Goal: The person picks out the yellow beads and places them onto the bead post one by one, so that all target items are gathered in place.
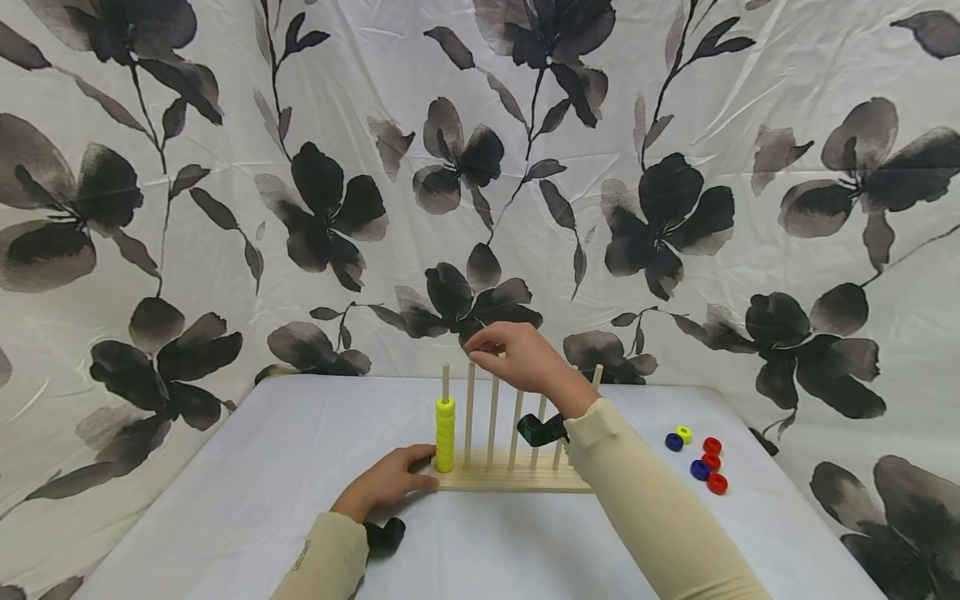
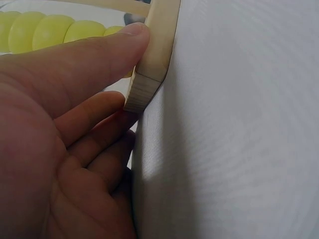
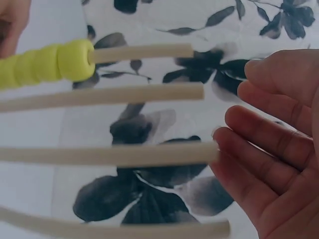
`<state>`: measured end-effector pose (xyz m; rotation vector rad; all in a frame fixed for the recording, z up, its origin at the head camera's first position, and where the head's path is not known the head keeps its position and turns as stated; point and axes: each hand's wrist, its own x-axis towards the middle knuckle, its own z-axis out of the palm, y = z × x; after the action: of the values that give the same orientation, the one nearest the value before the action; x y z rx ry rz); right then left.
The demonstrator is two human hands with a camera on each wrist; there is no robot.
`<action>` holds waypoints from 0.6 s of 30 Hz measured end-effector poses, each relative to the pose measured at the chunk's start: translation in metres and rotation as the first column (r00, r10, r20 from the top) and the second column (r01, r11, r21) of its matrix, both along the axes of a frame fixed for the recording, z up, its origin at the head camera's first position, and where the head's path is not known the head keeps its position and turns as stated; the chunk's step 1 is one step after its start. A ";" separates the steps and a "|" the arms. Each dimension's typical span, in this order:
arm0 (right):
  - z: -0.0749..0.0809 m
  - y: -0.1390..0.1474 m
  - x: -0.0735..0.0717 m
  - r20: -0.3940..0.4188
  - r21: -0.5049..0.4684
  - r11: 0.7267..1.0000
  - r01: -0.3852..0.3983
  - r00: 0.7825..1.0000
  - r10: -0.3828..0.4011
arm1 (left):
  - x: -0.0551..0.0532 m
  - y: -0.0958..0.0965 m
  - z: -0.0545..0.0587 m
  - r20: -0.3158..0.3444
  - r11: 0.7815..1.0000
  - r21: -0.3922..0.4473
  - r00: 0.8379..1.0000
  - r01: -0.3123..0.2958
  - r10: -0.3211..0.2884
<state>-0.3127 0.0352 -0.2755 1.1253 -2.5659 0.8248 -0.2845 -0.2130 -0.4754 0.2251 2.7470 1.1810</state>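
A wooden peg rack stands upright on the table, with several thin pegs in a row. Yellow beads are stacked on its leftmost peg, whose bare tip sticks out above them. My left hand grips the left end of the base, the thumb on one side and fingertips at the other, as the left wrist view shows on the wooden base. Over the peg tops hovers my right hand, fingers loosely bent. In the right wrist view no bead shows between its fingers, which are near the bare peg tips.
Loose beads lie on the table to the right of the rack: red beads, blue beads and one yellow bead. A white cloth covers the table. Behind it hangs a floral curtain.
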 end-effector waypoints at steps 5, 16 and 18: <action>0.005 0.016 -0.001 0.007 -0.017 1.000 0.010 1.000 -0.010 | -0.001 0.000 0.000 0.006 1.000 -0.007 1.000 0.003 -0.003; 0.012 0.052 0.000 -0.034 -0.034 0.999 0.043 0.998 -0.044 | -0.002 0.000 0.000 0.008 1.000 -0.018 1.000 0.008 -0.008; 0.013 0.058 -0.001 -0.032 -0.041 0.998 0.044 0.998 -0.046 | -0.002 0.000 0.001 0.008 1.000 -0.021 1.000 0.010 -0.010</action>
<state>-0.3134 0.0936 -0.2623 1.0565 -2.5265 0.8368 -0.2863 -0.2132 -0.4749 0.2304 2.7468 1.1474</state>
